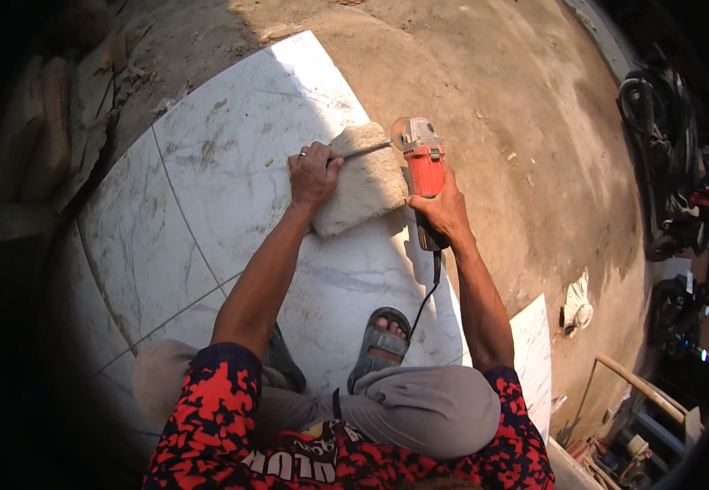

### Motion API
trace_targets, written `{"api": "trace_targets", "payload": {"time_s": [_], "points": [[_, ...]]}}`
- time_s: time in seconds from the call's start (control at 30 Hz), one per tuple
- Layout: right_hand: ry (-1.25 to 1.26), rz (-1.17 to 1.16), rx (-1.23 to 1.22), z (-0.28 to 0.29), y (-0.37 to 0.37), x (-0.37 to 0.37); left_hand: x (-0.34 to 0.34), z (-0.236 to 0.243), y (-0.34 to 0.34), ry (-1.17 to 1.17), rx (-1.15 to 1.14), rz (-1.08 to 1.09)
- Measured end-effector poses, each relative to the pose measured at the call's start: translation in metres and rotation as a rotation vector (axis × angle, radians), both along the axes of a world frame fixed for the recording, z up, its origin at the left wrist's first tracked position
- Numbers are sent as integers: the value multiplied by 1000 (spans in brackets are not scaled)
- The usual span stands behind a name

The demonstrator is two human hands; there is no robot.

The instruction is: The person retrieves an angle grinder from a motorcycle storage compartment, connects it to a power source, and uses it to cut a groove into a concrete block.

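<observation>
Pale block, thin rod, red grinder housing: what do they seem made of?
Pale block: probably stone or rough concrete, matte, from its uneven, grainy surface.
Thin rod: likely metal, dark and fairly dull, from its slim, straight shape; which metal is unclear.
Red grinder housing: looks like moulded plastic, semi-matte, from its smooth contours.

Tiles point(248, 147) look smooth, kinda glossy. Block point(362, 192) by their right edge is rough, matt, stone-like; rod point(368, 150) on it seems dull metal, grinder point(425, 170) has a plastic body, trousers point(436, 408) matt cloth.
</observation>
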State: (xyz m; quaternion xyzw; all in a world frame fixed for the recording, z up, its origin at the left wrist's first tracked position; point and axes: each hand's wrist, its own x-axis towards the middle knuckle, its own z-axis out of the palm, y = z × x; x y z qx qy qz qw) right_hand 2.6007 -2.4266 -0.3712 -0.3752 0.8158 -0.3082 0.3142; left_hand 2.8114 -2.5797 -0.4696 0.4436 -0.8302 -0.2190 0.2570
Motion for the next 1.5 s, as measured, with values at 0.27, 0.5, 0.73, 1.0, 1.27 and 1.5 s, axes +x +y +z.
{"api": "trace_targets", "payload": {"time_s": [0.27, 0.5, 0.73, 1.0, 1.27, 1.5], "points": [[-18, -1, -13, -3, -2, -1, 0, 0, 0, 21, -10, -4], [39, 2, 9, -3, -4, -4, -1, 1, 3, 21, -5, -5], [12, 4, 16, -4, -3, -2, -4, 3, 4, 7, 1, -13], [-9, -1, 31, 0, -3, 1, -3, 6, 4, 4, -3, -12], [2, 4, 3, -1, -3, 2, -2, 3, 2, 7, -3, -10], [-13, -18, -8, -4, -3, -1, 0, 1, 1, -3, 5, -9]]}}
